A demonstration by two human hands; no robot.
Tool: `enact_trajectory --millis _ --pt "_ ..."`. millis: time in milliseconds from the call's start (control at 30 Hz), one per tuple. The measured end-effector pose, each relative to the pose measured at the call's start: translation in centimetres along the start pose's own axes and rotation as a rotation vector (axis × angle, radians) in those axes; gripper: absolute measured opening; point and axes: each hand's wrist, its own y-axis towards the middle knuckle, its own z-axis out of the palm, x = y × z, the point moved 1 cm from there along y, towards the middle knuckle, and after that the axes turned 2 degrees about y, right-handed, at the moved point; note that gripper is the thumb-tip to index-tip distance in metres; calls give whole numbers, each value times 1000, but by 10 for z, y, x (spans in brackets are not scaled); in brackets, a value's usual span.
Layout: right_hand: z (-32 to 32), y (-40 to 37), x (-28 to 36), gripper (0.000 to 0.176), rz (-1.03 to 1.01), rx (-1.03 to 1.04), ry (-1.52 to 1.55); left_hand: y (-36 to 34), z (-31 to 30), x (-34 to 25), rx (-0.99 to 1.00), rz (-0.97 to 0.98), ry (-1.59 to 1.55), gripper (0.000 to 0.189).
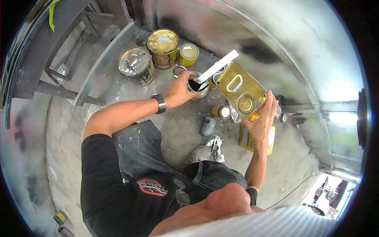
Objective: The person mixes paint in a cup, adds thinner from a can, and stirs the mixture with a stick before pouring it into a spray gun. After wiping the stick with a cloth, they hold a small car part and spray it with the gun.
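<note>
My left hand [182,93] is wrapped round a clear cup [205,91] that holds dark paint [194,85]. A flat white stirring stick [218,66] stands slanted in the cup, its upper end leaning right. My right hand [261,118] grips a gold rectangular metal can [249,91] by its lower side, fingers along the edge. The can is tilted, with its folding handle and round embossed mark facing me, and its upper left corner comes close to the stick. Whether any liquid runs between can and cup, I cannot make out.
Large paint cans [136,65] [163,47] and a smaller yellow can [189,54] stand on the floor beyond my left hand. Small tins [224,112] and a yellow thinner can [246,139] are below my right hand. A grey bar [103,59] rises at left.
</note>
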Motion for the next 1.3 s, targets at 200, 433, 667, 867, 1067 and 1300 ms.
enact_trajectory --millis 200,433,667,867,1067,1300 --pt "4 -2 21 130 -42 7 -144 -2 8 -3 30 -43 14 82" --pt "12 -2 27 125 -98 24 -189 -3 8 -3 44 -23 56 80" --pt "12 -1 28 125 -81 47 -188 -3 5 -6 62 -33 47 80" --pt "11 1 9 121 104 -26 80 0 10 8 18 -4 -74 83" --pt "46 -4 -39 116 319 -162 309 0 7 15 10 44 -113 83" --pt "83 -18 -88 115 351 -196 427 -3 -2 9 24 99 -70 83"
